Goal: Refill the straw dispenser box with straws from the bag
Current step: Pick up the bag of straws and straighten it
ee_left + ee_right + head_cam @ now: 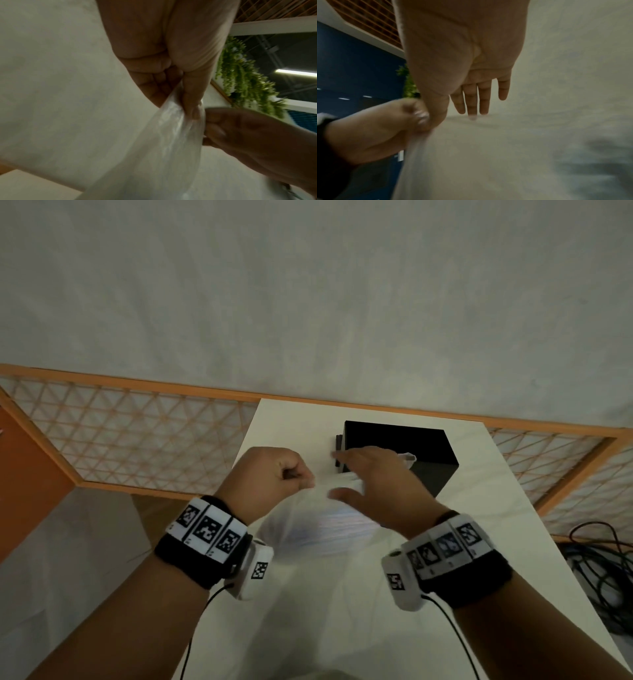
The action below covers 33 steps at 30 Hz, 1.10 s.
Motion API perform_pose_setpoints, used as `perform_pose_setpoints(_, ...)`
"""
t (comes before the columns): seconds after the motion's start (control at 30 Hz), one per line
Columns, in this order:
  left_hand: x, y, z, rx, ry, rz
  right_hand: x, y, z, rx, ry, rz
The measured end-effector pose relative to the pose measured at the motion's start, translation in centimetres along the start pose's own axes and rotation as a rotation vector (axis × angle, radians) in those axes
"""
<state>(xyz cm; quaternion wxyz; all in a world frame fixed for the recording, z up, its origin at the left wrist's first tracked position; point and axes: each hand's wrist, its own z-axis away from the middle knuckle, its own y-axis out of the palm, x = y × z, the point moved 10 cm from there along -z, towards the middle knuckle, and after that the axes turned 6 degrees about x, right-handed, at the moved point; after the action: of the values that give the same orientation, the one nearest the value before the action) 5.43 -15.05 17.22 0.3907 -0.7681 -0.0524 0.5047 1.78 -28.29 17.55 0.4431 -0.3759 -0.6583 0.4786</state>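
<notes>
A clear plastic bag (322,523) with pale straws inside lies on the white table (496,542), its mouth lifted toward the hands. My left hand (301,479) is curled in a fist and pinches the bag's edge (171,121) between thumb and fingers (190,108). My right hand (342,474) hovers at the bag's mouth with straight, spread fingers (471,100); its thumb touches the pinched edge beside the left hand (376,129). The black dispenser box (411,446) stands just behind the right hand, partly hidden by it.
A wooden lattice screen (137,433) runs behind the table. Dark cables (603,570) lie on the floor to the right. The table's left edge falls away below my left wrist. Something small and white (407,457) sits on the box top.
</notes>
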Motion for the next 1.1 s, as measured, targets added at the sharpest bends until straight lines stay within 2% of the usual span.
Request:
perform_pose_setpoints(0.1,-2.0,0.3,0.0,-0.003,0.082,-0.081,3.9,0.6,-1.4,-0.106,-0.174,0.077)
perform_pose_setpoints(0.17,-0.8,-1.3,0.3,-0.051,0.022,-0.004,2.9,1.5,-1.5,-0.044,-0.187,0.129)
perform_pose_setpoints(0.37,4.2,-4.6,2.7,-0.156,-0.162,0.186,-3.9,1.7,1.8,0.004,-0.003,0.181)
perform_pose_setpoints(0.5,6.5,-4.8,3.3,-0.174,-0.196,0.203,-8.2,1.6,4.0,-0.015,0.13,0.122)
perform_pose_setpoints(0.63,8.1,-3.7,2.8,-0.111,-0.207,0.136,-10.5,2.5,5.3,0.01,0.281,-0.08)
perform_pose_setpoints(0.7,8.6,-2.6,2.4,-0.024,-0.195,0.034,-10.9,3.2,5.8,0.021,0.359,-0.245)
perform_pose_setpoints(0.8,9.1,-0.8,2.1,0.107,-0.232,-0.06,-12.0,3.4,6.4,-0.036,0.506,-0.436)
perform_pose_setpoints(0.87,9.4,0.0,2.1,0.14,-0.315,0.073,-12.5,3.8,6.5,-0.065,0.589,-0.583)
perform_pose_setpoints(0.93,9.8,0.2,2.1,0.096,-0.389,0.205,-12.8,4.4,6.5,-0.083,0.638,-0.782)
perform_pose_setpoints(0.97,9.9,0.1,2.0,0.072,-0.406,0.192,-12.7,4.6,6.4,-0.096,0.649,-0.875)
perform_pose_setpoints(1.03,9.4,-0.2,1.7,0.059,-0.385,0.018,-12.6,4.5,6.1,-0.106,0.642,-0.875)
perform_pose_setpoints(1.1,9.2,-0.2,1.5,0.065,-0.383,-0.088,-12.4,4.0,5.8,-0.094,0.637,-0.735)
